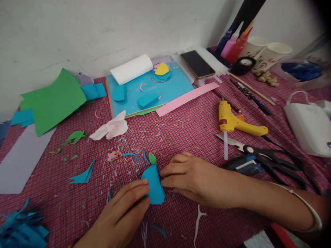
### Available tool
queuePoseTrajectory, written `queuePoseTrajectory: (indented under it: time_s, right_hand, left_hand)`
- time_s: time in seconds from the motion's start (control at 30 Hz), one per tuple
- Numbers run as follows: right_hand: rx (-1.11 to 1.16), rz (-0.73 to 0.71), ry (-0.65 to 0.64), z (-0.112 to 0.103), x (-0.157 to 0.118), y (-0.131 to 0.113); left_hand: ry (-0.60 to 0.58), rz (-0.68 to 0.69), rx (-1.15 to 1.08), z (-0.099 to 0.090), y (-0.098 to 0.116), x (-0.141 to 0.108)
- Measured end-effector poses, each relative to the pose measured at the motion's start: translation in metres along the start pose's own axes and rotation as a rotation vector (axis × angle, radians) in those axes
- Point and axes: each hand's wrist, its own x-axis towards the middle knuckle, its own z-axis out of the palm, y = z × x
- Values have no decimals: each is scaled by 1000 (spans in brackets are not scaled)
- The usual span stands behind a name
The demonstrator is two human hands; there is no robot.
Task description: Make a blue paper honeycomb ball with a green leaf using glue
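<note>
A folded piece of blue paper point(154, 187), rounded at its upper left, lies on the checked cloth between my two hands. From the left, my left hand point(129, 203) holds it with bent fingers, the fingertips on its edge. My right hand point(192, 177) holds its straight right edge, with fingertips close together against it. Just above the paper is a small green paper leaf point(152, 158). Thin blue offcuts point(131, 155) and a pink paper scrap point(112, 156) lie among tiny paper bits nearby.
A yellow glue gun point(236, 122) and black-handled scissors point(274, 155) lie beyond my right forearm. Green paper point(57, 103) and a crumpled tissue point(111, 128) are at left. At the back are a blue sheet point(170, 90), phone point(198, 63) and paper cups point(275, 57).
</note>
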Motion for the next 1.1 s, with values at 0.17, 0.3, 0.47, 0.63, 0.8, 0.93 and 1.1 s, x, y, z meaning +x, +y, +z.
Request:
queuePoseTrajectory:
  time_s: [0.17, 0.3, 0.47, 0.63, 0.8, 0.93, 1.1]
  right_hand:
    - [-2, 4, -15, 0, 0, 0]
    - [0, 7, -17, 0, 0, 0]
    - [-11, -6, -8, 1, 0, 1]
    - [-16, -20, -1, 2, 0, 2]
    - [-20, -34, -7, 3, 0, 4]
    - [-34, -43, -3, 4, -1, 4]
    - [-48, -40, -2, 4, 0, 5]
  left_hand:
    - [-35, 28, -22, 0, -1, 1]
    - [-32, 17, -19, 1, -1, 4]
    - [-40, 45, -8, 3, -3, 2]
    - [-59, 6, -48, 6, -3, -2]
    - [-50, 26, -67, 4, -1, 5]
    - [-53, 21, -83, 5, -2, 6]
    - [-61, 35, -57, 7, -4, 5]
